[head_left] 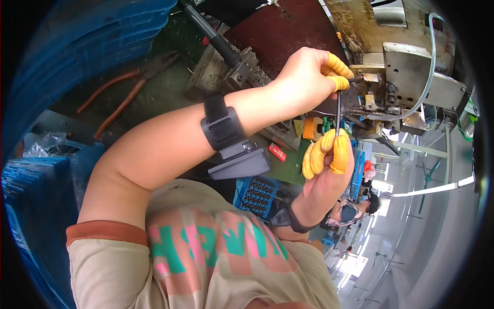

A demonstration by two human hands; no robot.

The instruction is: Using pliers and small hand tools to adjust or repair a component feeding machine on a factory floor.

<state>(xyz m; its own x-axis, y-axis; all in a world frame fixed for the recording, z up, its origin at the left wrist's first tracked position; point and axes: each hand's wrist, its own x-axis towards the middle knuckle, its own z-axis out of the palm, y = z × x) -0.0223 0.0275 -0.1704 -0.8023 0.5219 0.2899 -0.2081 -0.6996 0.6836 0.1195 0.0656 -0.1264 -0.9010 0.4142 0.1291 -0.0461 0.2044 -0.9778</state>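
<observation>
Head view: little free room; the machine (401, 67) crowds both hands. Left hand (309, 82), arm raised across the chest, pinches the top of one thin metal rod (338, 110) at the machine's edge. Right hand (327, 159) grips its lower end. One pair of pliers (128, 87) lies well apart.

Green bench (170, 92) carries orange-handled pliers (123, 92)

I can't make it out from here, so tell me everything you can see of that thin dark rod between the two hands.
The thin dark rod is slim, straight and looks metallic. It stands nearly upright before the grimy machine. The left hand pinches its top and the right hand its bottom, both with yellow fingertip covers.
</observation>
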